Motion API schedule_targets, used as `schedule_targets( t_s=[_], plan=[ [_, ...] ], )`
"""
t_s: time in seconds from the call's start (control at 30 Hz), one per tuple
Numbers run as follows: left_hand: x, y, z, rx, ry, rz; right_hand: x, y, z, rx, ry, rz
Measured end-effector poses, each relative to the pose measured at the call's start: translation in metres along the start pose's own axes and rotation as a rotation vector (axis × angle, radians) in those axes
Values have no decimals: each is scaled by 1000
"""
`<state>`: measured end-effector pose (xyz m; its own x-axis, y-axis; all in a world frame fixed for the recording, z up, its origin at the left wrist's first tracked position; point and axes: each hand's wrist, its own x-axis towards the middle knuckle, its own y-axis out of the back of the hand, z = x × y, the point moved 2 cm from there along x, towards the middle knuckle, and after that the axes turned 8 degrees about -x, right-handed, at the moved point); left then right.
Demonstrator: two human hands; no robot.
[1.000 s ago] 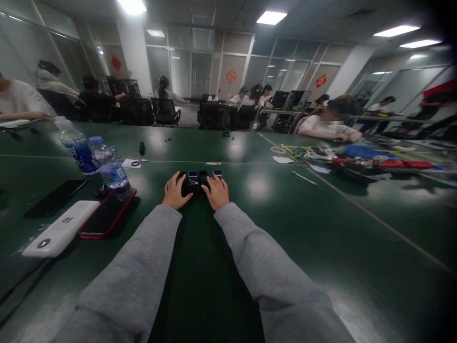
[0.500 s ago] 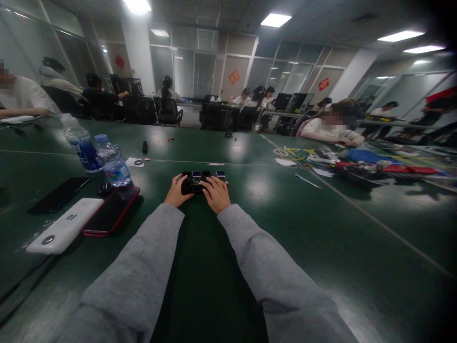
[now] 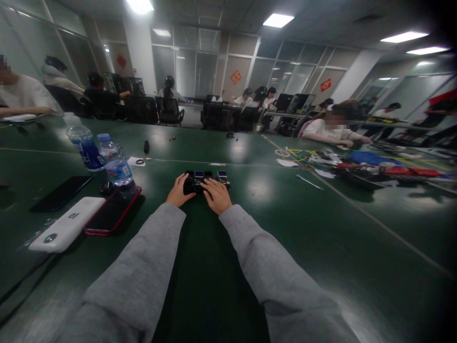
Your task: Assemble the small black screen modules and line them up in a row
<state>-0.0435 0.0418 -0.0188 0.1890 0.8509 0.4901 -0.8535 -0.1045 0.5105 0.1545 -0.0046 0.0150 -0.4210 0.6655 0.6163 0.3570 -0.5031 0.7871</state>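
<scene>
A small black electronic device (image 3: 195, 184) with little lit screens along its far side lies on the green table in front of me. My left hand (image 3: 177, 191) grips its left end, thumb on the near edge and fingers around the far side. My right hand (image 3: 217, 196) rests over the middle and right part, its fingers spread and their tips touching the top. The right thumb and part of the device are hidden under the hand. One lit screen (image 3: 222, 174) shows just beyond my right fingers.
Left of me are two plastic bottles (image 3: 116, 164), a red-edged phone (image 3: 113, 210), a white power bank (image 3: 69, 226) with a cable and a black phone (image 3: 61, 193). Rightward lie a wrench (image 3: 309, 182) and a heap of cables and tools (image 3: 371, 166). Another person (image 3: 326, 129) leans on the table there.
My view has shifted slightly. Both hands stay at the device with nearly the same hold. The person at the right has stretched an arm out farther to the right.
</scene>
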Motion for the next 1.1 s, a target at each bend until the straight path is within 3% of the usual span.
schedule_targets(
  t_s=[0.07,0.2,0.3,0.57,0.9,1.0,1.1],
  plan=[
    [0,1,1,11,-3,1,0,1,4,22,-22,52],
    [1,2,2,39,11,4,-2,2,25,59,-312,235],
    [0,2,1,36,23,4,-4,-2,37,99,-431,271],
    [0,0,0,41,49,10,-2,-11,26,31,-275,84],
    [0,1,4,51,89,-7,-2,-9,24,74,-278,74],
    [-1,2,6,48,105,-15,-2,-7,29,134,-302,133],
    [-1,3,7,32,115,-29,-6,-8,47,181,-480,311]
  ],
)
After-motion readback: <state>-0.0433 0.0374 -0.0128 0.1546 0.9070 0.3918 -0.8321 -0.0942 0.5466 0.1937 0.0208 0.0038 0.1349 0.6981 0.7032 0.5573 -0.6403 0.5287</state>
